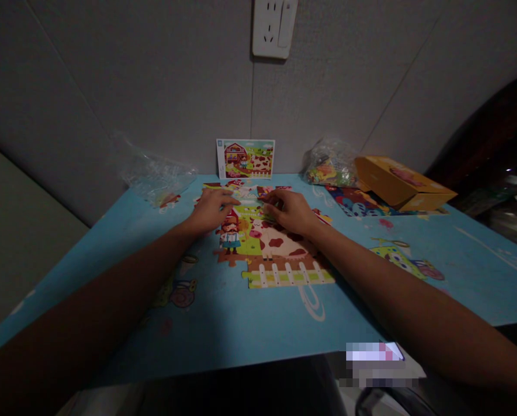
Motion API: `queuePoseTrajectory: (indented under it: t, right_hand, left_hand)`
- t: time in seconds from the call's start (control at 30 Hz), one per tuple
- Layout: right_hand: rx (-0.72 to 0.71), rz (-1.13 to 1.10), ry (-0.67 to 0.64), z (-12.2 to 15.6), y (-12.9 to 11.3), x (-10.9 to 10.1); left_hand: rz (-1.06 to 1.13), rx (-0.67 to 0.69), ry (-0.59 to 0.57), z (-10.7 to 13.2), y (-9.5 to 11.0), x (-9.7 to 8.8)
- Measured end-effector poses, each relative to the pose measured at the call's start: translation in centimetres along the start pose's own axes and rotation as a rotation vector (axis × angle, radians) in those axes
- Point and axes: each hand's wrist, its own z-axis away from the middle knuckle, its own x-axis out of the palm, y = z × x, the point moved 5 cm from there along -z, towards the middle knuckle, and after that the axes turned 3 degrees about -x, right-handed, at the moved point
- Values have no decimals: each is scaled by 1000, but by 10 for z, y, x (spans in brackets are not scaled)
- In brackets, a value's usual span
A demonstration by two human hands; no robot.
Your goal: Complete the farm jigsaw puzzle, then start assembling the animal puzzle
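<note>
A partly assembled farm jigsaw puzzle [275, 254] lies on the blue printed mat [249, 323], showing a farmer, a spotted cow and a white fence. My left hand [212, 209] rests on the puzzle's upper left part, fingers curled down onto the pieces. My right hand [289, 211] rests on the upper right part, fingers bent and pressing on pieces near the centre. Whether either hand pinches a loose piece is hidden by the fingers. A reference picture card [245, 158] of the same farm scene leans against the wall behind the puzzle.
A crumpled clear plastic bag [154, 176] lies at the back left. A bag of puzzle pieces [327, 164] and an orange box [399, 184] sit at the back right. A wall socket [273, 28] is above. Dark furniture [496, 156] stands at the right.
</note>
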Motion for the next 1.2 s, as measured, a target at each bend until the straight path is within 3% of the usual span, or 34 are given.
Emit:
queuePoseTrajectory:
  t: [0.13, 0.43, 0.83, 1.03, 1.2]
  right_hand:
    - [23, 21, -3, 1, 6, 1]
    - [62, 252, -91, 1, 11, -11]
    - [43, 194, -150, -1, 17, -5]
    - [57, 204, -144, -1, 16, -7]
    - [27, 236, 3, 0, 13, -25]
  left_hand:
    - [-64, 20, -45, 1, 0, 4]
    - [-225, 77, -5, 6, 3, -4]
    - [-430, 63, -130, 17, 16, -25]
    - [-486, 49, -71, 20, 10, -31]
    - [-437, 201, 55, 19, 18, -35]
